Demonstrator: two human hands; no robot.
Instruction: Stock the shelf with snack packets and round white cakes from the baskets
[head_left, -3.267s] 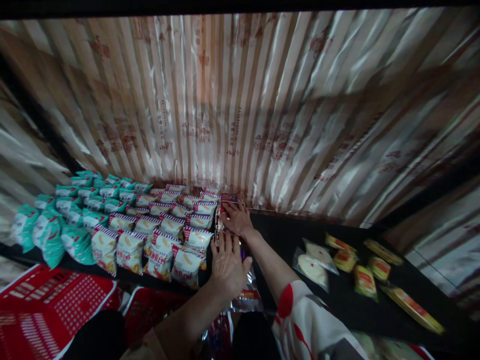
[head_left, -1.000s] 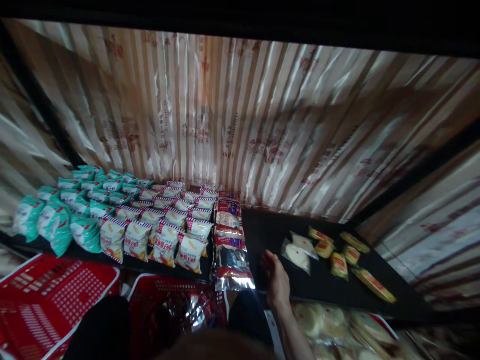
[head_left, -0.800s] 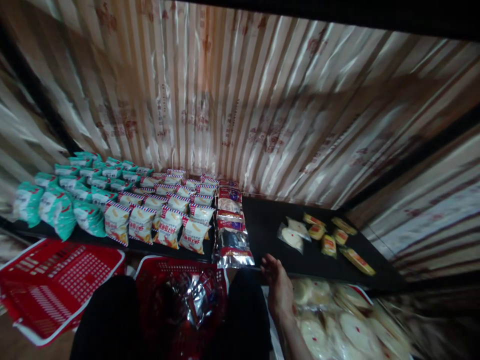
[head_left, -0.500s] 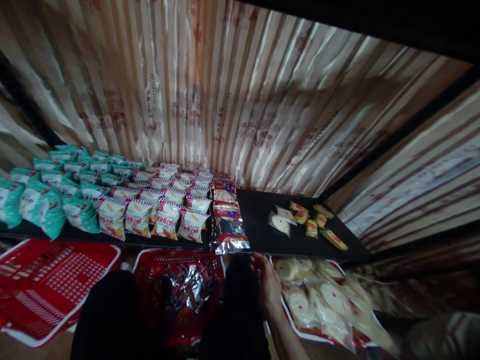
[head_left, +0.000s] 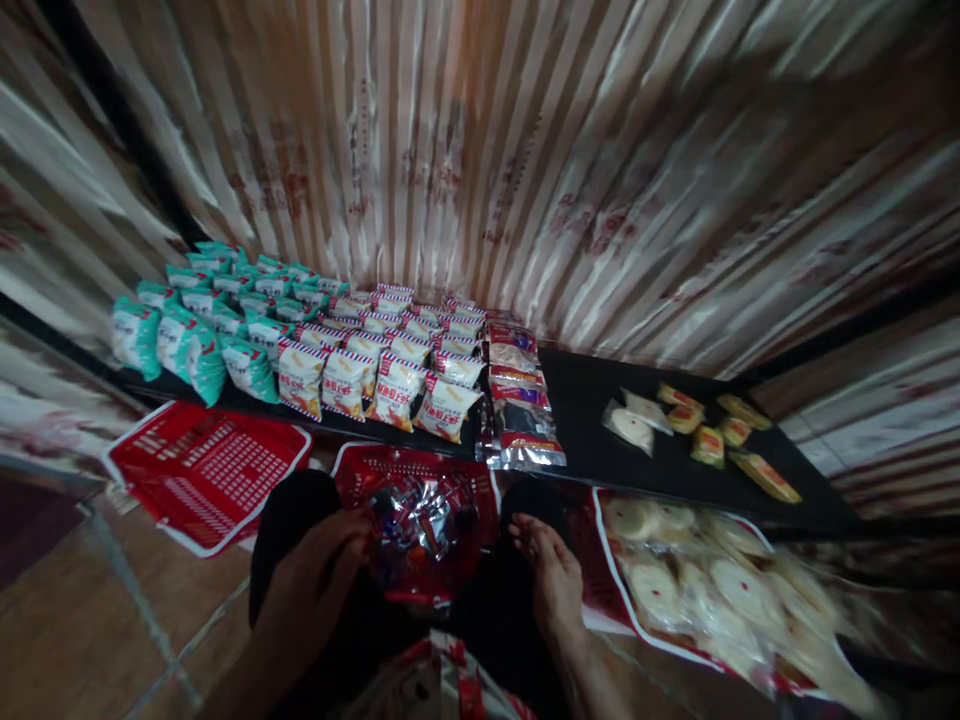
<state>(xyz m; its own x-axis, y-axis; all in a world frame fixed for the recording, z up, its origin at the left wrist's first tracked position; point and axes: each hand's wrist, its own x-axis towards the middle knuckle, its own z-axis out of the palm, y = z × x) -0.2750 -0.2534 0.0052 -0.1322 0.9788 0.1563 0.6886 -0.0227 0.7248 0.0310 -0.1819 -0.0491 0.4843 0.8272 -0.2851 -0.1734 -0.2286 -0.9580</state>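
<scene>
Packets (head_left: 429, 522) murky in red basket (head_left: 409, 462), left hand (head_left: 319, 568) shadowed, grip unclear, right hand (head_left: 553, 570) released.

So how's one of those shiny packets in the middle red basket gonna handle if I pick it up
Probably slippery: the shiny packets throw bright highlights, suggesting slick film. Likely somewhat floppy too, since their surfaces look creased. And lifting one might shift others, as they're heaped together in the middle red basket.
</scene>
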